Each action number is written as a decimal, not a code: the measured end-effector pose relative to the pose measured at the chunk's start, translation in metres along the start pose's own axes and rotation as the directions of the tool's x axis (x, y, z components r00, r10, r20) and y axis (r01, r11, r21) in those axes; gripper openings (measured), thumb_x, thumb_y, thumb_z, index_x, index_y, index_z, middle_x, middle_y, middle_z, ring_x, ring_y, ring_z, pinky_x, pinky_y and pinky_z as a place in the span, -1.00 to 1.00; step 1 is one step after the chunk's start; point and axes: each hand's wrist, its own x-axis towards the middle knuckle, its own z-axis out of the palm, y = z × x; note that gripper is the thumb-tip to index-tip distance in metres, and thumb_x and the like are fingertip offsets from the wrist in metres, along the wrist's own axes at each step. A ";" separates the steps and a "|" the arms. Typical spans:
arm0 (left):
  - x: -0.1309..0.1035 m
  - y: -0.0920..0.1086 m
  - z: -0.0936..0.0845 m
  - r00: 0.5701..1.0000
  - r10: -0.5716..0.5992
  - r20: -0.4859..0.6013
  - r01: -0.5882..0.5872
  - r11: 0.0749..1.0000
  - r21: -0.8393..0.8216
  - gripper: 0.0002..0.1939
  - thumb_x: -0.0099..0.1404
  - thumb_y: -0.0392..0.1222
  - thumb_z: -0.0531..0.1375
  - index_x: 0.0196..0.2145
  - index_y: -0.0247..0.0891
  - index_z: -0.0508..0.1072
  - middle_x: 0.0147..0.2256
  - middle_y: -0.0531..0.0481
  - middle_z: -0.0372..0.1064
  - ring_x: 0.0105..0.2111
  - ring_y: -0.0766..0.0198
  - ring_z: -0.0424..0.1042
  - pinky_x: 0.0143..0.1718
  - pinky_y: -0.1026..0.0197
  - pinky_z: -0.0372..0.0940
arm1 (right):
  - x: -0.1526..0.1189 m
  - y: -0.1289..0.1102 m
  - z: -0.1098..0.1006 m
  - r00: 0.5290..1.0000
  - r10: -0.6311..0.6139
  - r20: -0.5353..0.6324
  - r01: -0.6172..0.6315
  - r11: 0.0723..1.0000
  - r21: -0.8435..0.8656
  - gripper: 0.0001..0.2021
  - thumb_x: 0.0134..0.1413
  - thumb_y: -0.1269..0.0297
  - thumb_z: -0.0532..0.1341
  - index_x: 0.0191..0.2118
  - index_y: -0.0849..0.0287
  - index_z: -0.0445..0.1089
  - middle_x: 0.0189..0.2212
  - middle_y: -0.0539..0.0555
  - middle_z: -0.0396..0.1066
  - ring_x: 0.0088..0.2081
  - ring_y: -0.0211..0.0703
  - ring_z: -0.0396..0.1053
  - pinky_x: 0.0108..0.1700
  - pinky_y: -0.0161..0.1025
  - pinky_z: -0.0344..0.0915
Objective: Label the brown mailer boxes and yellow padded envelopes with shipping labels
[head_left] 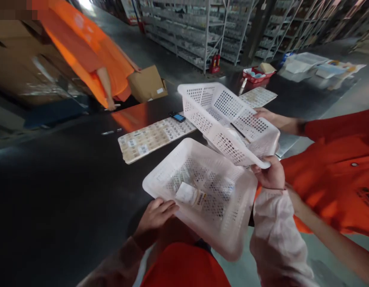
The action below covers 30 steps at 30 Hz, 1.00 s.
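Note:
My left hand [157,214] grips the near left rim of a white perforated plastic basket [160,175], which is tilted over the table edge. Clear labelled packets [189,194] lie inside it. My right hand [270,173], in a pale sleeve, is closed on the near corner rim of a second white basket [202,93], held tilted above and behind the first. A co-worker in orange stands at the right, with a hand [264,114] on that upper basket's far edge.
On the black table [67,179] lie sheets of barcode labels [151,138], a phone [177,117] and a pen [111,132]. Another person in orange [95,48] stands at the far left by a cardboard box [147,83]. A red tray [256,74] and shelving [196,32] are behind.

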 end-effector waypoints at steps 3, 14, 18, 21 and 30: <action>0.008 -0.003 -0.028 0.999 0.053 0.002 -0.053 0.997 0.058 -0.69 0.47 -0.13 0.02 -0.05 -0.08 0.56 -0.06 -0.04 0.51 -0.18 0.15 0.33 -0.12 0.12 0.22 | 0.012 -0.016 -0.008 1.000 -0.001 -0.031 0.002 1.000 0.030 -0.88 -0.32 0.43 0.18 -0.57 0.14 0.19 -0.72 -0.17 0.19 -0.71 -0.44 0.13 -0.69 -0.51 0.08; -0.018 0.009 -0.006 0.999 0.043 0.014 -0.044 0.993 0.114 -0.68 0.36 -0.29 0.11 0.02 -0.13 0.49 0.00 -0.03 0.49 -0.08 0.09 0.39 -0.09 0.11 0.26 | 0.033 -0.026 -0.034 0.998 0.013 -0.055 -0.012 1.000 0.008 -0.86 -0.31 0.38 0.19 -0.61 0.13 0.15 -0.77 -0.14 0.17 -0.75 -0.43 0.08 -0.74 -0.48 0.03; -0.021 0.008 0.013 0.990 -0.081 0.115 0.073 0.995 0.072 -0.58 0.24 -0.37 0.13 0.03 -0.15 0.50 0.05 -0.09 0.47 -0.04 0.06 0.42 -0.05 0.09 0.33 | 0.033 -0.023 -0.034 0.999 0.024 -0.041 -0.024 1.000 -0.001 -0.90 -0.29 0.38 0.22 -0.57 0.15 0.24 -0.73 -0.13 0.25 -0.72 -0.41 0.16 -0.68 -0.48 0.15; -0.022 0.006 0.019 0.985 -0.108 0.132 0.101 0.993 0.062 -0.52 0.17 -0.38 0.16 0.05 -0.17 0.49 0.09 -0.11 0.45 0.01 0.03 0.42 0.00 0.05 0.36 | 0.030 -0.019 -0.034 0.998 0.032 -0.047 -0.032 0.999 0.005 -0.93 -0.22 0.40 0.22 -0.52 0.17 0.29 -0.68 -0.12 0.31 -0.69 -0.40 0.21 -0.66 -0.48 0.17; -0.043 -0.016 0.059 0.996 -0.030 -0.078 0.035 0.997 0.069 -0.55 0.27 -0.16 0.19 0.12 -0.19 0.44 0.13 -0.18 0.41 0.05 0.03 0.46 0.06 0.10 0.40 | 0.009 0.009 -0.049 0.997 -0.034 -0.070 0.027 0.995 -0.092 -0.70 -0.01 0.05 0.32 -0.50 0.16 0.32 -0.68 -0.06 0.31 -0.64 -0.31 0.27 -0.59 -0.38 0.26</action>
